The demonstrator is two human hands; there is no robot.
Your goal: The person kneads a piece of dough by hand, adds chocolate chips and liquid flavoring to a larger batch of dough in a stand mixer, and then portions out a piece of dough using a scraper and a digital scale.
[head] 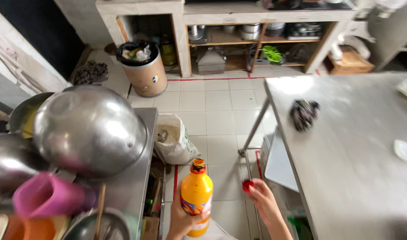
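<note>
My left hand (182, 220) grips an orange plastic bottle (196, 191) upright by its lower body; the bottle's neck is uncapped. My right hand (264, 200) pinches a small red cap (247, 186) at its fingertips, held to the right of the bottle and apart from it. Both hands are low in the head view, above the tiled floor between two steel counters.
A steel table (345, 151) with a dark crumpled scrubber (304, 114) stands at right. The left counter carries upturned steel bowls (90, 129) and a pink cup (45, 195). A white sack (173, 138), a lined bin (143, 69) and shelves with pots (250, 33) lie beyond.
</note>
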